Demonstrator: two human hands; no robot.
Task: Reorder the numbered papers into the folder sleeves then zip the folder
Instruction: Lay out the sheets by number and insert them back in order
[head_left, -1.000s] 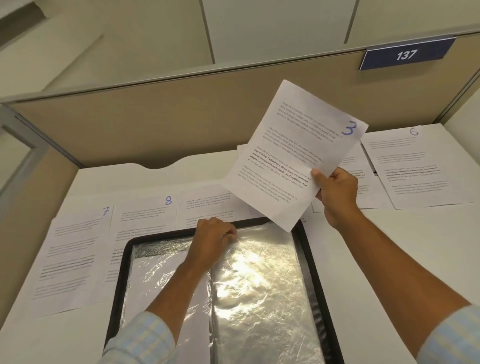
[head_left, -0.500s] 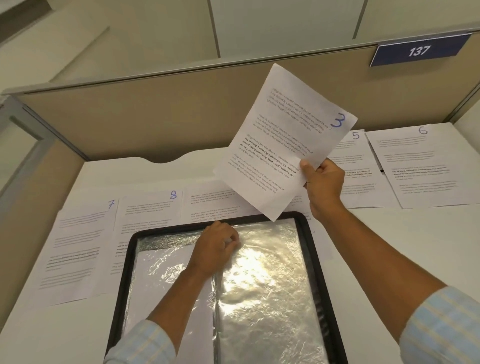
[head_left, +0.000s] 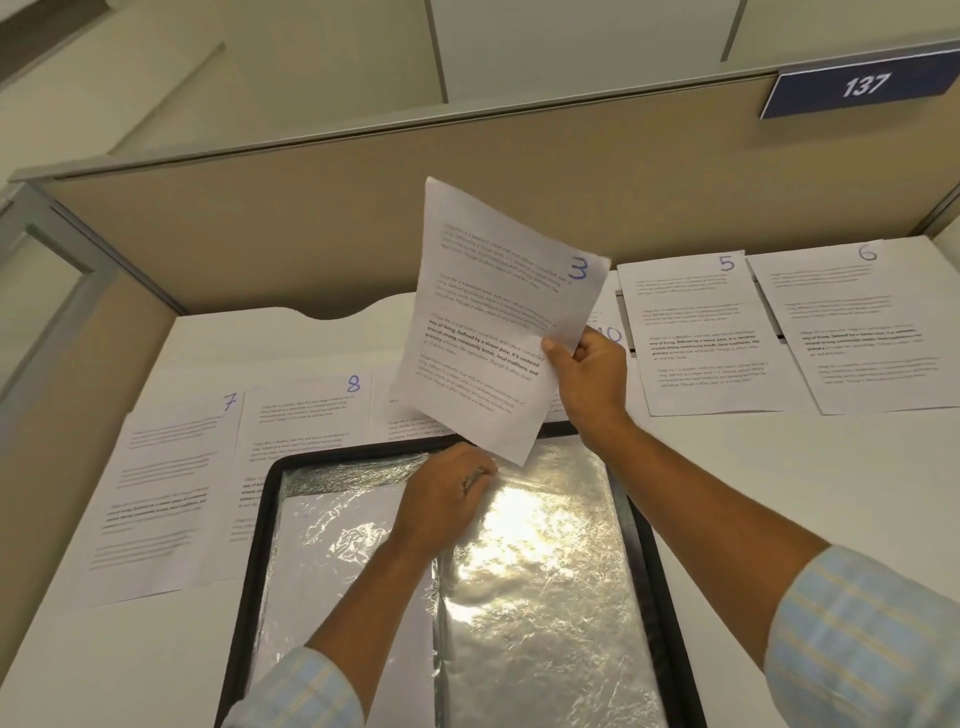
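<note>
An open black folder (head_left: 638, 530) with shiny clear sleeves lies on the desk in front of me. My left hand (head_left: 445, 498) pinches the top edge of the right-hand sleeve (head_left: 540, 571) near the spine. My right hand (head_left: 589, 376) holds the paper marked 3 (head_left: 493, 317) in the air by its right edge, tilted, its lower corner just above the sleeve's top. Papers 7 (head_left: 161, 499) and 8 (head_left: 306, 410) lie flat to the left, papers 5 (head_left: 701, 332) and 6 (head_left: 862, 322) to the right. A sheet marked 10 (head_left: 610, 332) shows partly behind my right hand.
A tan cubicle partition (head_left: 291, 239) closes off the back of the white desk, carrying a blue plate reading 137 (head_left: 862, 85). A partition (head_left: 47, 395) also runs along the left. Bare desk surface (head_left: 779, 478) lies to the right of the folder.
My right hand has brought paper 3 leftward and down, turning it more upright over the folder's top edge. My left hand keeps its pinch on the sleeve.
</note>
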